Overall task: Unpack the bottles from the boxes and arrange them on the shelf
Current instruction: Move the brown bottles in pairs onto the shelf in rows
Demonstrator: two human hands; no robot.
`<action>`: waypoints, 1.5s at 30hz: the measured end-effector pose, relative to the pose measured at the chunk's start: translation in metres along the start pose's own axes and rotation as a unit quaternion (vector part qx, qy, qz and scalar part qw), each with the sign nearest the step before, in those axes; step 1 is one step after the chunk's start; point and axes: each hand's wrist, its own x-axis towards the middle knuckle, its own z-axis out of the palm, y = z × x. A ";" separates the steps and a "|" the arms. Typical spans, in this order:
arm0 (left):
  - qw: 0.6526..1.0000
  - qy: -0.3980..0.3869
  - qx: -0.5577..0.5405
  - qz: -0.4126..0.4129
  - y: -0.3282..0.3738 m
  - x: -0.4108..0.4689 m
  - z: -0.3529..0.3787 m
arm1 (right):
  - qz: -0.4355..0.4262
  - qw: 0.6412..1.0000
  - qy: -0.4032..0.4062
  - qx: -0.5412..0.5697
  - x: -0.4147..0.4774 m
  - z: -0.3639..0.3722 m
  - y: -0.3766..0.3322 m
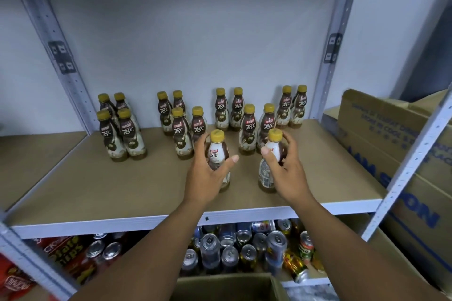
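Two brown-and-white coffee bottles with yellow caps stand near the front of the tan shelf board (97, 186). My left hand (208, 173) grips the left bottle (217, 151) around its body. My right hand (283, 166) grips the right bottle (272, 151), whose back label faces me. Behind them, several identical bottles (181, 129) stand upright in small groups along the back of the shelf. An open cardboard box (230, 286) shows at the bottom edge, below my arms.
Grey metal uprights (56, 56) frame the shelf, and another (403, 168) crosses at the right. The lower shelf holds several drink cans (232, 247) and red snack packs (66, 259). Large printed cardboard boxes (391, 134) are stacked to the right.
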 end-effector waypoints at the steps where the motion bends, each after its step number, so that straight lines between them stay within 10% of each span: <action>1: 1.000 -0.002 0.000 -0.013 -0.002 -0.005 -0.002 | 0.014 1.000 0.010 0.000 -0.007 -0.001 0.004; 45: 0.994 0.060 0.074 -0.058 -0.023 -0.025 0.003 | 0.054 0.971 0.162 -0.165 -0.042 0.029 0.028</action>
